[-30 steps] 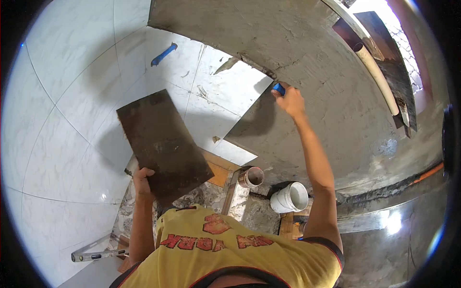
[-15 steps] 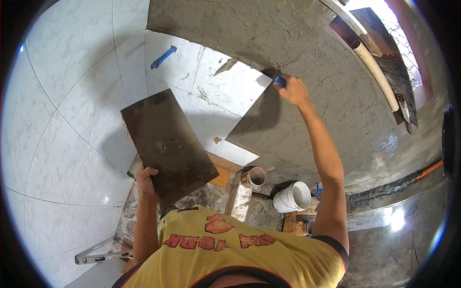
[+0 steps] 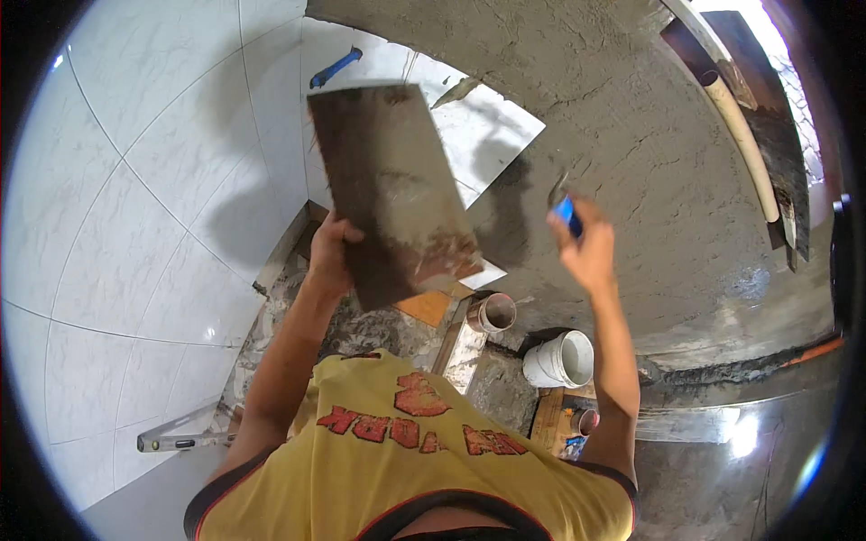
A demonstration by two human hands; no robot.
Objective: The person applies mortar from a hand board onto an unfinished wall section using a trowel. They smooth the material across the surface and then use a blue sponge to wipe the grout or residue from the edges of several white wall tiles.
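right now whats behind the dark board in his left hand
White wall tiles and grey mortar show around the board. What lies directly behind it is covered.

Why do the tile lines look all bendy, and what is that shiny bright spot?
In the head view, the fisheye lens curves the grout lines of the white marbled wall tiles toward the black round rim; glare shines off the wet dark floor at lower right; daylight washes out the top right corner; the left hand holding the mortar-smeared rectangular tile casts a soft shadow on the wall.
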